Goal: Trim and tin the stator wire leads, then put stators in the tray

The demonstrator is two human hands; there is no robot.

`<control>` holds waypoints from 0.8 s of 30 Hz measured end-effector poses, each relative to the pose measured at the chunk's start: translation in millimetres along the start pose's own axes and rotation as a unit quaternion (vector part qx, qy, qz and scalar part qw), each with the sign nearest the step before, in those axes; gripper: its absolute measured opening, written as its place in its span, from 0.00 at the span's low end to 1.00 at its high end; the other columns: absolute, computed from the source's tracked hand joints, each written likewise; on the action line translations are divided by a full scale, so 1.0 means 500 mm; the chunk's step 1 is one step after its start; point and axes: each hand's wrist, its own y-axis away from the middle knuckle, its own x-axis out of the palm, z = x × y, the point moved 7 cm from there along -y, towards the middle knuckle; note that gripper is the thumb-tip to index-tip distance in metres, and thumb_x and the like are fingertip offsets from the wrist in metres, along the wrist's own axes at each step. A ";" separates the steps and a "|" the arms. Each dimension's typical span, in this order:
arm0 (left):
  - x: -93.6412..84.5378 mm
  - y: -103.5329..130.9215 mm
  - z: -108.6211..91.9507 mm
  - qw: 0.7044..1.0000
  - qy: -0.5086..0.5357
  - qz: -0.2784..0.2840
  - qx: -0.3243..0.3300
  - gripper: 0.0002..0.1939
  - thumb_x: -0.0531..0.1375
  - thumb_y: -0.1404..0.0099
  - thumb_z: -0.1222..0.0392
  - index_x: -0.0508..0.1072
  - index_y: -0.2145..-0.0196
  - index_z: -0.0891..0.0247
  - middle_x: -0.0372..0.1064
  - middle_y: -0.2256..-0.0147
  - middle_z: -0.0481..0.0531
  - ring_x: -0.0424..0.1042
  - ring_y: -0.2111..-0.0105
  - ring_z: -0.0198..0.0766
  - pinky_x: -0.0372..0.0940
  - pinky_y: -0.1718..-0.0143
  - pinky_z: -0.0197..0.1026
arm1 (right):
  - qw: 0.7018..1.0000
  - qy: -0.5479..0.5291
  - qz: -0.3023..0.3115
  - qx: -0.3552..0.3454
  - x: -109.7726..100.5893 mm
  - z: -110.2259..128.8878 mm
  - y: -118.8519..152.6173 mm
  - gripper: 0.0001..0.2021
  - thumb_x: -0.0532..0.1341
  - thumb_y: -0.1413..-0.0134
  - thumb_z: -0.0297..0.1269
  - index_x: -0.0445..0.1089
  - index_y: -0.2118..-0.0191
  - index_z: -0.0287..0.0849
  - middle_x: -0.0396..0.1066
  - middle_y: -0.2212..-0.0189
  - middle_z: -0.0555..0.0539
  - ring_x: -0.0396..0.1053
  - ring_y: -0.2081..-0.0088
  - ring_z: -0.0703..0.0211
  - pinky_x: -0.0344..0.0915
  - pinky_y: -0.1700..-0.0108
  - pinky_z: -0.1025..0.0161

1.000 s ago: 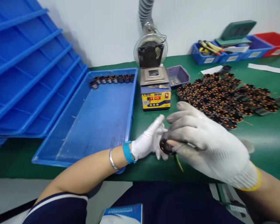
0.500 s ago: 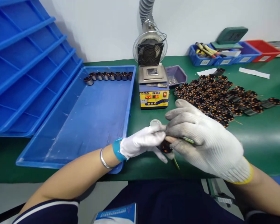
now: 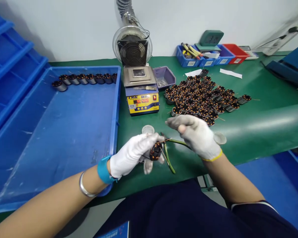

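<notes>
My left hand (image 3: 135,152), in a white glove, is closed around a small motor stator (image 3: 156,151) with dark, copper-wound coils facing right. Thin copper wire ends stick out of it. My right hand (image 3: 192,134), in a white knit glove with greyed fingers and one bare fingertip, is raised to the right of the stator, apart from it. Its fingers stretch left, with nothing visible in them. Green-handled pliers (image 3: 167,158) lie on the table between the hands; one handle runs partly under my right hand. A small round clear dish (image 3: 148,129) sits just beyond my left hand.
Many stators (image 3: 195,97) stand grouped at the right. A blue tray (image 3: 81,132) on the left holds a row of them. A solder pot (image 3: 142,104) with a fan stands at the back beside a purple bin (image 3: 170,77). Another round dish (image 3: 220,138) is beside my right wrist.
My right hand has moved off the stator, up and to the right, and opened. The pliers now show more fully. The view has swung to the right; my left hand still holds the stator.
</notes>
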 end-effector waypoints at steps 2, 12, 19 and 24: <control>0.007 -0.007 0.012 0.998 0.027 0.045 -0.031 0.46 0.55 0.41 0.20 0.75 0.49 0.67 0.76 0.77 0.56 0.64 0.89 0.35 0.56 0.90 0.34 | 0.987 0.101 0.125 -0.014 0.044 -0.003 0.008 0.21 0.70 0.44 0.43 0.74 0.46 0.42 0.76 0.48 0.41 0.76 0.47 0.50 0.76 0.46 0.53; 0.008 -0.011 0.044 0.995 -0.029 0.051 -0.074 0.49 0.37 0.43 0.13 0.69 0.85 0.61 0.60 0.90 0.55 0.52 0.93 0.33 0.44 0.94 0.36 | 0.913 0.199 0.249 -0.254 0.145 0.015 0.047 0.27 0.63 0.36 0.46 0.64 0.35 0.42 0.69 0.41 0.36 0.63 0.34 0.45 0.62 0.31 0.45; -0.028 -0.010 -0.060 0.947 -0.242 -0.119 0.174 0.19 0.57 0.30 0.44 0.73 0.72 0.60 0.70 0.72 0.48 0.71 0.69 0.38 0.69 0.65 0.38 | 0.905 0.262 0.202 -0.267 0.116 0.028 0.055 0.19 0.66 0.40 0.46 0.72 0.48 0.41 0.72 0.48 0.37 0.70 0.42 0.47 0.69 0.38 0.48; -0.032 0.025 -0.075 0.893 -0.409 -0.100 0.157 0.21 0.58 0.32 0.52 0.63 0.81 0.61 0.56 0.81 0.44 0.55 0.80 0.31 0.53 0.78 0.36 | 0.890 0.381 0.147 -0.204 0.072 0.010 0.048 0.18 0.69 0.46 0.40 0.75 0.52 0.39 0.74 0.48 0.36 0.73 0.44 0.46 0.74 0.44 0.52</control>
